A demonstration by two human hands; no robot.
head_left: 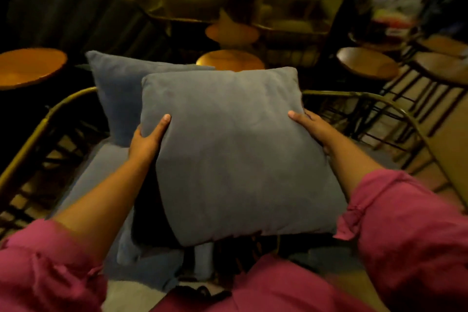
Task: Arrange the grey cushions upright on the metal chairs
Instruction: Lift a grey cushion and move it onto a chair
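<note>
I hold a square grey cushion (233, 154) in front of me, above a metal-framed seat. My left hand (148, 139) grips its left edge and my right hand (312, 126) grips its right edge, thumbs on the front face. Behind it and to the left, a second grey cushion (119, 94) stands upright against the seat's back. The curved brass-coloured metal frame (38, 132) runs along the left and continues on the right (395, 106). A grey seat pad (101, 172) lies under the cushions, partly hidden by my arms.
Round wooden stools stand around: one at far left (30, 66), one behind the cushions (230, 59), one at right (367, 62). Dark bar stool legs (417, 99) crowd the right side. Shelving with goods fills the dim background. My pink sleeves fill the bottom.
</note>
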